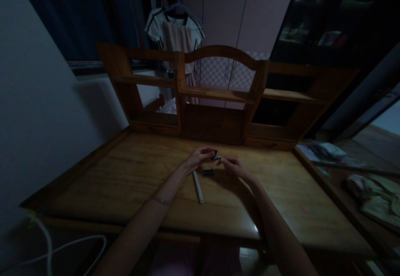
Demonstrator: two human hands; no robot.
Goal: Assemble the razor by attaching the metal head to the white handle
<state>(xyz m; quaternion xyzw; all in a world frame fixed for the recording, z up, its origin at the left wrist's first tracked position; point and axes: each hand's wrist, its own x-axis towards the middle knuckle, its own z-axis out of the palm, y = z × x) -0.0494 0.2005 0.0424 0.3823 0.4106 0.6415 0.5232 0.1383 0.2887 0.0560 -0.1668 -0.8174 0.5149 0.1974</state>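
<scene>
Over the middle of the wooden desk, my left hand (200, 156) pinches a small dark object with a shiny metal part (216, 156); its kind is too small to make out. From the right, my right hand (234, 167) has its thumb and fingertips pressed together at the edge of that same object. A white flat bar (198, 187) with a hole at its near end lies on the desk below my left hand, its far end hidden by the hand. Just right of the bar is a small dark rectangular item (208, 172), flat on the wood.
A wooden shelf unit (215, 95) with drawers runs along the back of the desk (131, 176). To the right, a lower surface holds a pale bag (379, 199) and plastic-wrapped items (331, 151). A white cable (78, 240) hangs at the lower left.
</scene>
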